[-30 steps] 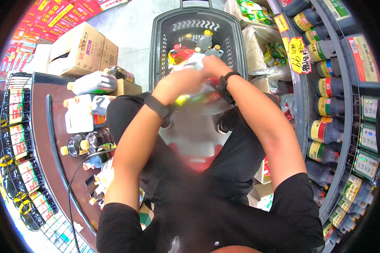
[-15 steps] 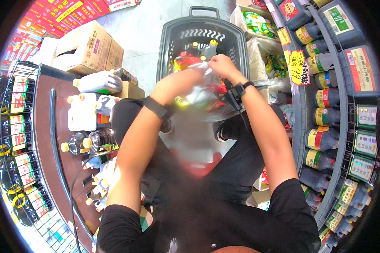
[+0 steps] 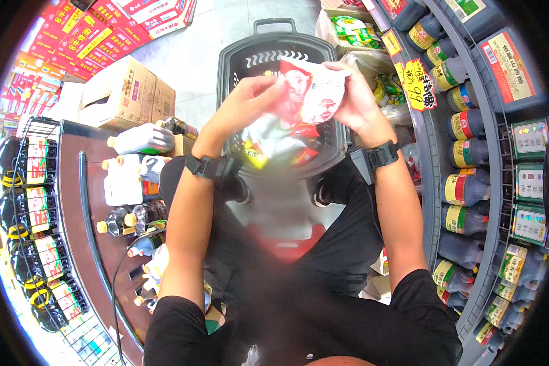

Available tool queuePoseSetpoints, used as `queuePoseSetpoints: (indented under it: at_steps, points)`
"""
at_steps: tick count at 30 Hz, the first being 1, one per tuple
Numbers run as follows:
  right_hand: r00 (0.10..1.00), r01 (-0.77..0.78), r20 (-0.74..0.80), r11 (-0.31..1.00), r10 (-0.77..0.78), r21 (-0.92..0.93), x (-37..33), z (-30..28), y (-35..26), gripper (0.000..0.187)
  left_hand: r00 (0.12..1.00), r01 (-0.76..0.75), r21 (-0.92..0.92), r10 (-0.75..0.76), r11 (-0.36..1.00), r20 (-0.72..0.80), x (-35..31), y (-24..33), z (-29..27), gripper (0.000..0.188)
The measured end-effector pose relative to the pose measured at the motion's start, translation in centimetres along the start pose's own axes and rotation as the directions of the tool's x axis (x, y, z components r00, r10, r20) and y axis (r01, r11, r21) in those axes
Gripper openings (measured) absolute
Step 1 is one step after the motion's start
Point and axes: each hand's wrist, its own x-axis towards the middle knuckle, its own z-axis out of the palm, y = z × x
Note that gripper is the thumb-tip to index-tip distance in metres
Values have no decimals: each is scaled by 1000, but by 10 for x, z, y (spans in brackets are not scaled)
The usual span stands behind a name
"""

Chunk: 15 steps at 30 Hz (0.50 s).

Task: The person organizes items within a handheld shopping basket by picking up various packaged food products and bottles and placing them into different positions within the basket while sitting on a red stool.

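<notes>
A red and white packet [image 3: 305, 88] is held up over a black shopping basket [image 3: 227, 68]. My right hand [image 3: 358, 105] grips its right edge, the thumb on the near face. At its left edge, my left hand [image 3: 247, 105] has thumb and fingers closed on the packet, slightly blurred. Below, the basket holds a crumpled clear plastic bag [image 3: 265, 134], a yellow packet [image 3: 254, 154] and red packets [image 3: 305, 152]. The raised packet hides much of the basket's far part.
Shelves of dark sauce bottles [image 3: 466, 152] rise on my right. Open boxes of green packets [image 3: 354, 30] stand beyond them. To my left are a cardboard box [image 3: 128, 94], white jugs [image 3: 123, 183] and a brown shelf [image 3: 73, 213]. Red cartons [image 3: 91, 36] are stacked at the far left.
My hands have come up out of the basket and moved apart, with the red and white packet now between them. The view has shifted slightly.
</notes>
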Motion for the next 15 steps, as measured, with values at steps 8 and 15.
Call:
queuePoseSetpoints:
  at_steps: [8,15]
  points:
    - [995,47,81,990,-58,132,2,22,2,51,931,19,-592,-230,806,-283,26,-3,25,46]
    - [990,132,2,944,-138,-302,2,26,15,28,943,6,-252,-90,968,-322,25,2,33,35]
